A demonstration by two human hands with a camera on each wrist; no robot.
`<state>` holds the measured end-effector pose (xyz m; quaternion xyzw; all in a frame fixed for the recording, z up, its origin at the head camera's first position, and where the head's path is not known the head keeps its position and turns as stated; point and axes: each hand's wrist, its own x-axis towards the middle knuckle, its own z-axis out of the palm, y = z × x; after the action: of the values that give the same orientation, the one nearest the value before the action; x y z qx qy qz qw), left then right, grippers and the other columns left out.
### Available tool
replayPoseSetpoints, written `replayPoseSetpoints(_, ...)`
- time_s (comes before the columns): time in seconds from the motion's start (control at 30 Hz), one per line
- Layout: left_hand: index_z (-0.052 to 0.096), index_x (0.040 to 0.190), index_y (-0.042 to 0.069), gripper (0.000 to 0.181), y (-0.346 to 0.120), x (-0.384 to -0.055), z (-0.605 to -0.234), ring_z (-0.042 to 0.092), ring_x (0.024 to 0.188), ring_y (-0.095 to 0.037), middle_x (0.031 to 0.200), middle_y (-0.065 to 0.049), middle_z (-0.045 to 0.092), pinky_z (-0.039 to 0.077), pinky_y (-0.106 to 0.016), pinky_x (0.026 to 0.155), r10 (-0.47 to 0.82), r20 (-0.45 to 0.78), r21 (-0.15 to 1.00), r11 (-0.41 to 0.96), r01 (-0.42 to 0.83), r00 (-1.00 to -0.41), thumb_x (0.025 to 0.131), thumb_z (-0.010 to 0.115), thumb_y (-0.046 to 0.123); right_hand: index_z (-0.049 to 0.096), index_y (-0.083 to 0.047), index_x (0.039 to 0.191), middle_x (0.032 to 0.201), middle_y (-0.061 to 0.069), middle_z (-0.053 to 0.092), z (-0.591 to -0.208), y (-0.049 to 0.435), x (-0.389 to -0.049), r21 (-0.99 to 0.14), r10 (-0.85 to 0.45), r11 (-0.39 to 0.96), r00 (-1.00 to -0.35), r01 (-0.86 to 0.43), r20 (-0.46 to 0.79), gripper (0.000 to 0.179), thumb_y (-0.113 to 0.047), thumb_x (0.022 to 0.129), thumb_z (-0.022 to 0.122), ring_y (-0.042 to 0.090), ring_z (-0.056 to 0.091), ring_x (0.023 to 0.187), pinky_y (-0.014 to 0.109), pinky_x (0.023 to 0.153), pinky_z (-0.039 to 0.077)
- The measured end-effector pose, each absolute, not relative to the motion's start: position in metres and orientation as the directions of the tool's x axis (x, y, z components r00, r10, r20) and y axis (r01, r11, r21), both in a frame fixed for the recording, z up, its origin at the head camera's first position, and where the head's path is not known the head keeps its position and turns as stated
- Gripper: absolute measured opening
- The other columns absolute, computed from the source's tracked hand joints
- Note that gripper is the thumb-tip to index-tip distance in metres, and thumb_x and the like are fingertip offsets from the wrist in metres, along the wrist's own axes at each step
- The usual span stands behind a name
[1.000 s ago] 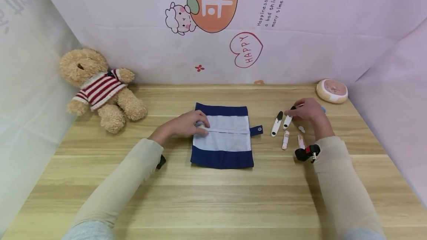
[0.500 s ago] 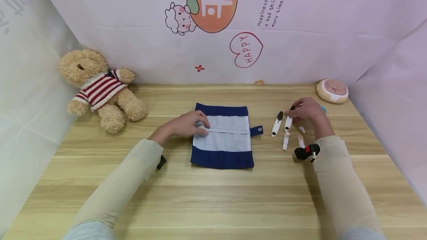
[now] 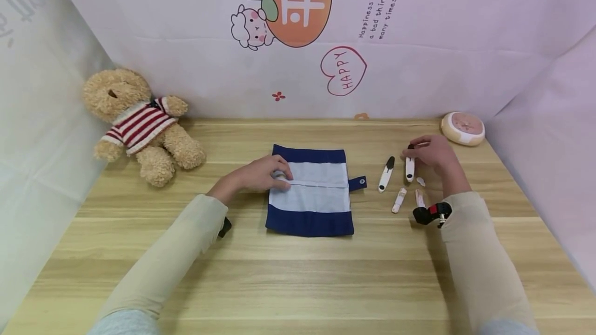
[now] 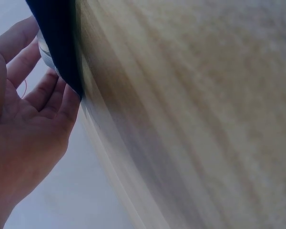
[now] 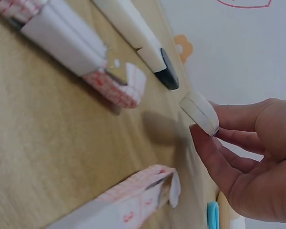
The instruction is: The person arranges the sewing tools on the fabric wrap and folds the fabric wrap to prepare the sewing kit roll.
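Pouch [image 3: 314, 200]: unfolded on the table [image 3: 307, 283].
Left hand [image 3: 257, 173]: my feed shows it curled, gripping the pouch's left edge.
Right hand [image 3: 435, 153]: fingers nearly closed, pinching snips [image 3: 410, 170] right of the pouch.
Heart [image 3: 343, 71]: I read "HAPPY".
Wall [image 3: 186, 66]: "a bad thing, but".

White walls [image 3: 186, 25], the rear one bearing cartoon prints [image 3: 298, 6], enclose a wood-grain tabletop [image 3: 302, 283] on three sides

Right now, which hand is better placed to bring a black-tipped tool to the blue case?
Right hand, probably: it pinches a black-tipped tool, while the left hand holds the blue case by its left edge.
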<state>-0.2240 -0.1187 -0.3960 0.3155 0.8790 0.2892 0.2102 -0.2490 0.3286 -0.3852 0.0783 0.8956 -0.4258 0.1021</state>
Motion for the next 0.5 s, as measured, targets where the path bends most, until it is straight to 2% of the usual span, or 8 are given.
replayPoseSetpoints(0.17,0.074,0.113,0.012,0.020,-0.119,-0.223,-0.395,0.048,0.125,-0.026,0.134,-0.008,0.054,0.039,-0.043,0.108,0.671,-0.190,0.647,0.635,0.423,-0.717,0.097,0.071,0.024,0.043,0.014,0.143,0.137,0.029,0.047,-0.382,0.327,-0.249,-0.794,0.018,0.574,-0.973,0.199,-0.231,0.056,-0.013,0.099,0.067,-0.001,0.058,0.081,0.027,0.080,0.057)
replayPoseSetpoints(0.33,0.074,0.112,0.012,0.020,-0.119,-0.224,-0.395,0.048,0.125,-0.026,0.134,-0.008,0.054,0.039,-0.042,0.108,0.670,-0.192,0.652,0.633,0.417,-0.717,0.097,0.071,0.024,0.042,0.010,0.146,0.143,0.030,0.044,-0.375,0.319,-0.250,-0.809,-0.011,0.559,-0.975,0.179,-0.223,0.058,-0.017,0.100,0.066,-0.002,0.057,0.085,0.027,0.083,0.057)
replayPoseSetpoints(0.5,0.074,0.112,0.012,0.019,-0.119,-0.225,-0.395,0.048,0.125,-0.025,0.134,-0.008,0.054,0.039,-0.042,0.108,0.675,-0.193,0.654,0.630,0.419,-0.712,0.097,0.071,0.023,0.040,0.010,0.145,0.141,0.029,0.044,-0.371,0.307,-0.251,-0.853,-0.039,0.495,-0.977,0.164,-0.211,0.061,-0.020,0.100,0.067,-0.001,0.061,0.085,0.034,0.089,0.056)
